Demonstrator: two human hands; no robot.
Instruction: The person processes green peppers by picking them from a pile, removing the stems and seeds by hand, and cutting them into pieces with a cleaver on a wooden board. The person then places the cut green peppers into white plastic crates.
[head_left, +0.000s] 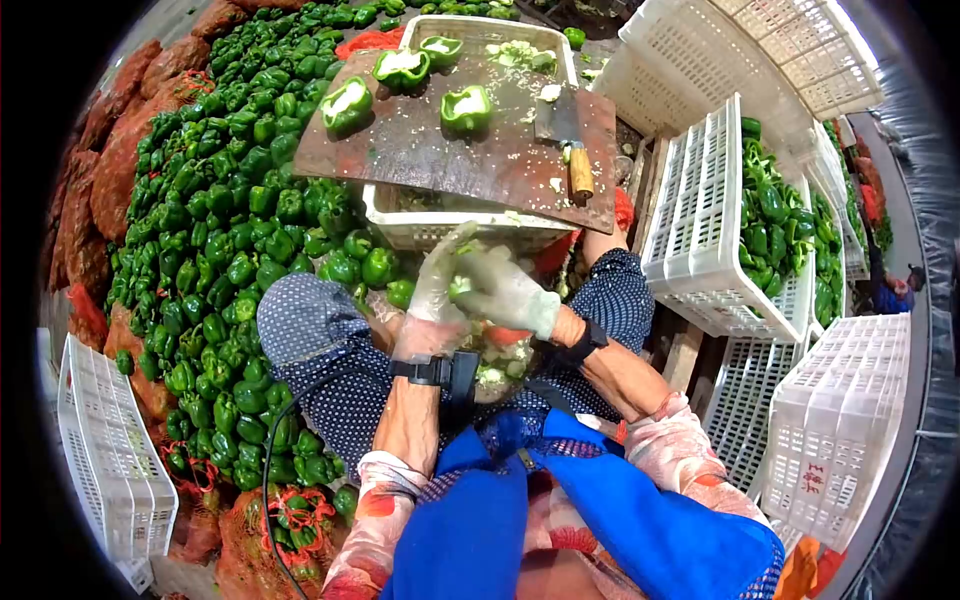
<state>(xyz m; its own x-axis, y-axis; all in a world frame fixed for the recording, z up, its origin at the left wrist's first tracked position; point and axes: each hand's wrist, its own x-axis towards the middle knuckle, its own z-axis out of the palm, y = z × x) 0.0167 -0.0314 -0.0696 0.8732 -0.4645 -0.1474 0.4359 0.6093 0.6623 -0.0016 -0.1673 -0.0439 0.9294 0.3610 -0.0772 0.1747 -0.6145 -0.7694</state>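
Observation:
My left hand (436,285), in a pale glove, is raised between my knees, just below the cutting board (400,155). My right hand (507,292), also gloved and blurred, meets it from the right. Between them shows a small light-green piece (460,286), and the fingers around it are smeared by motion. Several cut green peppers (466,109) with pale insides lie on the board among scattered seeds. A cleaver (560,118) with a wooden handle rests on the board's right side. Under the board stands a white crate (400,232).
A large heap of green peppers (220,260) fills the left side, with red mesh sacks (130,165) behind it. White crates (690,210) stand at the right, some holding peppers (770,215). Another white crate (112,460) is at lower left. A person (893,290) is at the far right.

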